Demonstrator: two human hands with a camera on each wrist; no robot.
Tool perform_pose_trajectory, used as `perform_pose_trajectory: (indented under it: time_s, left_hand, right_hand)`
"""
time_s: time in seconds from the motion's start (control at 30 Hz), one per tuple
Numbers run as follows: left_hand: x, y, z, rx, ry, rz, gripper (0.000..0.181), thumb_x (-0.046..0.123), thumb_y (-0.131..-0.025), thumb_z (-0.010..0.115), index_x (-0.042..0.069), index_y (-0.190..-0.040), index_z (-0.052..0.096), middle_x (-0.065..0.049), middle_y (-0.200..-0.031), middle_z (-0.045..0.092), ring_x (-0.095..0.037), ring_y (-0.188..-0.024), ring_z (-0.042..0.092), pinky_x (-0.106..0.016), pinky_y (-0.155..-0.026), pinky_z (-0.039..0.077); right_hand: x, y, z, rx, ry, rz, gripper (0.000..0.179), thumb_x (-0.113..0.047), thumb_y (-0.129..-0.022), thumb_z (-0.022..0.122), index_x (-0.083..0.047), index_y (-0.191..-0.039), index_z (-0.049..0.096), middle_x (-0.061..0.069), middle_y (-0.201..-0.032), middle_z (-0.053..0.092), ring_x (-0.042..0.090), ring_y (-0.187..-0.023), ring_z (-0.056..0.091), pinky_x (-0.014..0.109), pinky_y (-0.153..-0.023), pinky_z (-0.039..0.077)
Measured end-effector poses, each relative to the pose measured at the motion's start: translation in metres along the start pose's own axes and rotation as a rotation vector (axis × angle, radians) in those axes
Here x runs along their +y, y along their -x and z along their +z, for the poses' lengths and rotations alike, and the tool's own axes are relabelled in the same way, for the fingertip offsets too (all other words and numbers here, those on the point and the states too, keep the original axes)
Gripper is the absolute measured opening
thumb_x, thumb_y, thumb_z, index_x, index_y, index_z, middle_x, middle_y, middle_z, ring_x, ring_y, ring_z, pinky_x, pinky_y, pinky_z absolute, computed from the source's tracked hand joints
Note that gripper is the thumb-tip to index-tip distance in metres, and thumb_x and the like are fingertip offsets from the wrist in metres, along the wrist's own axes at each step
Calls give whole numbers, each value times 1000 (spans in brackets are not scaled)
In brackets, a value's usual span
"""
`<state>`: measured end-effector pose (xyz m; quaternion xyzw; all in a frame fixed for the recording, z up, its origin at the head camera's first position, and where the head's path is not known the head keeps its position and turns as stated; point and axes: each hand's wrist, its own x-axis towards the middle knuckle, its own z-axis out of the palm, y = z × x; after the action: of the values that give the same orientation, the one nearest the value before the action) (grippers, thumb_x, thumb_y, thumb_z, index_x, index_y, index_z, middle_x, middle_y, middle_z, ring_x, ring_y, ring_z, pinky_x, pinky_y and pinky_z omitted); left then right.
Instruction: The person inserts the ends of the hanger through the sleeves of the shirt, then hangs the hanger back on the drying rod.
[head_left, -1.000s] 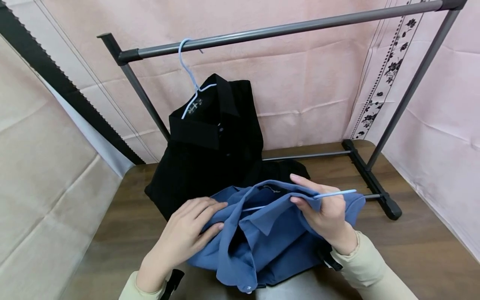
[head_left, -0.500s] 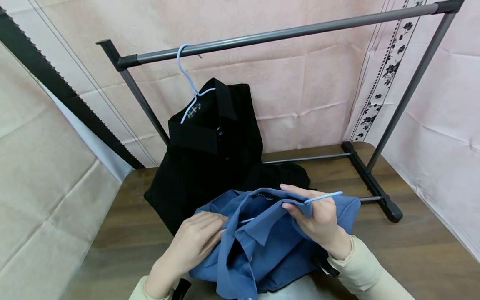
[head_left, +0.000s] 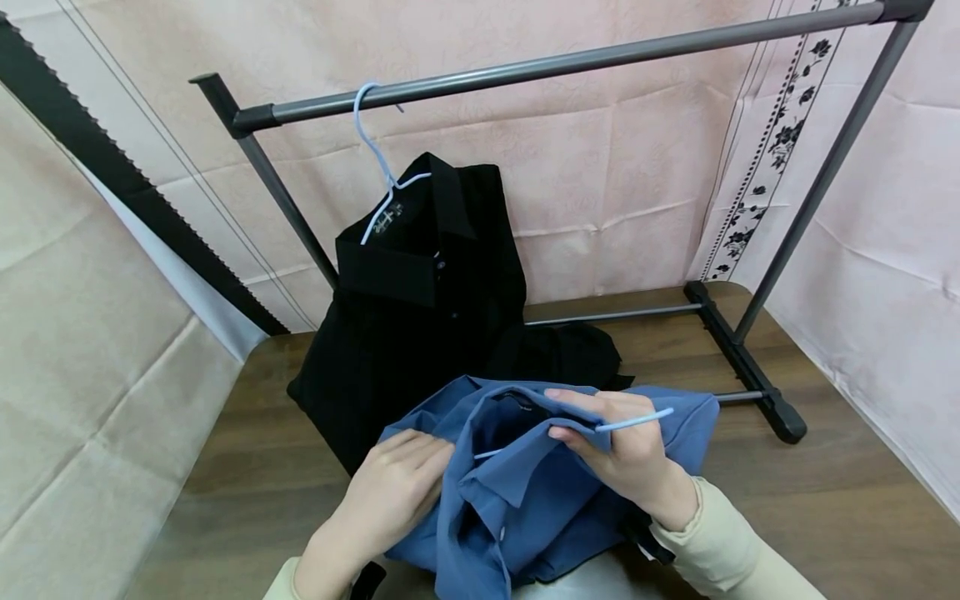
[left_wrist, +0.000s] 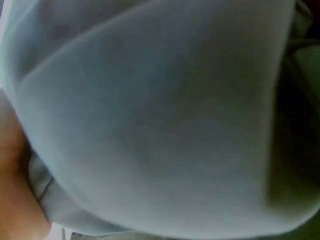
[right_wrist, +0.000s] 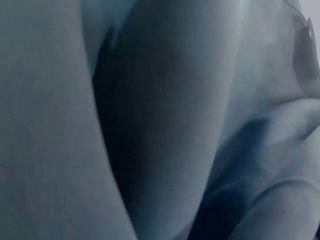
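Observation:
A blue collared shirt [head_left: 555, 492] lies bunched between both hands in the head view. My left hand [head_left: 401, 483] grips its cloth at the left shoulder, the fingertips hidden by the fabric. With thumb and fingers, my right hand [head_left: 626, 454] pinches the right side of the collar together with a light blue hanger [head_left: 637, 419]. One end of the hanger sticks out past that hand; a short stretch of it shows inside the neck opening, and the rest is covered. Blurred shirt cloth [left_wrist: 150, 125] fills most of the left wrist view, and folds of cloth [right_wrist: 165, 110] fill the right one.
A black shirt [head_left: 420, 333] hangs on another light blue hanger [head_left: 375, 154] from the grey rack bar [head_left: 570, 68], its lower part spread on the wooden table [head_left: 247, 450]. The rack's black foot [head_left: 742, 367] stands at the right. Pale pink cloth [head_left: 615, 192] hangs behind.
My right hand has moved left and down with the collar and hanger, so the hanger's free end sits lower. The left hand has moved slightly down, its fingertips now hidden by the shirt.

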<state>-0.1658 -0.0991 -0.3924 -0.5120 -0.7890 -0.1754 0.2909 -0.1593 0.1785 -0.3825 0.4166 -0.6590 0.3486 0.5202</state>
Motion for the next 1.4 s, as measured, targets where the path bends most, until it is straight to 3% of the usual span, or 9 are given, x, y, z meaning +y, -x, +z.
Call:
perform_pose_trajectory:
  time_s: [0.1, 0.2, 0.43, 0.53, 0.8, 0.9, 1.1, 1.4]
  left_hand:
    - [0, -2, 3, 15, 4, 16, 34, 20, -111, 36, 14, -85, 57, 8, -73, 60, -7, -65, 57, -23, -68, 48]
    - [0, -3, 5, 20, 10, 32, 35, 19, -111, 35, 16, -80, 51, 9, -66, 47, -6, -59, 45, -21, -62, 41]
    - [-3, -3, 3, 64, -52, 27, 37, 16, -110, 33, 17, -75, 47, 11, -62, 43, -5, -57, 47, -23, -61, 45]
    - [-4, 1, -1, 85, -62, 0, 36, 15, -110, 35, 18, -76, 48, 11, -62, 43, -4, -55, 45, -23, -62, 46]
    - [-10, 10, -21, 139, -40, -59, 34, 24, -111, 39, 11, -91, 65, 7, -72, 64, -5, -61, 58, -24, -64, 51]
    - [-14, 11, -30, 173, -62, -51, 37, 29, -111, 41, 8, -96, 67, 6, -76, 68, -6, -61, 61, -23, -61, 50]
    - [-20, 8, -41, 189, -60, -38, 37, 31, -111, 41, 9, -100, 69, 10, -70, 63, 1, -52, 46, -13, -49, 36]
    - [-24, 8, -55, 207, -45, -70, 37, 32, -110, 42, 9, -98, 68, 11, -71, 60, 3, -51, 44, -11, -46, 34]
  right_hand:
    - [-2, 1, 1, -37, 9, 2, 36, -33, -102, 61, 1, -108, 70, -2, -62, 55, 3, -47, 39, 12, -47, 29]
    - [-3, 2, 3, -82, 0, 0, 36, -34, -102, 62, 0, -111, 68, -6, -61, 48, 2, -48, 36, 11, -48, 28]
    - [-1, 3, 3, -153, -1, -30, 47, -43, -98, 65, -1, -118, 65, -8, -60, 40, 4, -49, 39, 14, -49, 31]
    - [0, 3, 1, -186, 35, -37, 51, -47, -97, 64, -3, -121, 65, -8, -62, 45, 5, -51, 41, 16, -49, 34]
    - [10, -1, -15, -202, 128, -62, 51, -47, -96, 67, 1, -115, 71, 5, -86, 74, 9, -56, 57, 24, -51, 48]
    - [13, -1, -24, -219, 164, -37, 50, -47, -97, 65, -1, -112, 73, 4, -86, 74, 7, -54, 56, 22, -50, 47]
    - [21, 2, -42, -280, 249, -58, 51, -49, -101, 56, -2, -107, 72, 0, -75, 70, 8, -53, 57, 24, -48, 48]
    - [42, 9, -71, -358, 313, -67, 45, -42, -106, 49, -6, -100, 74, -3, -74, 69, 7, -55, 59, 24, -49, 49]
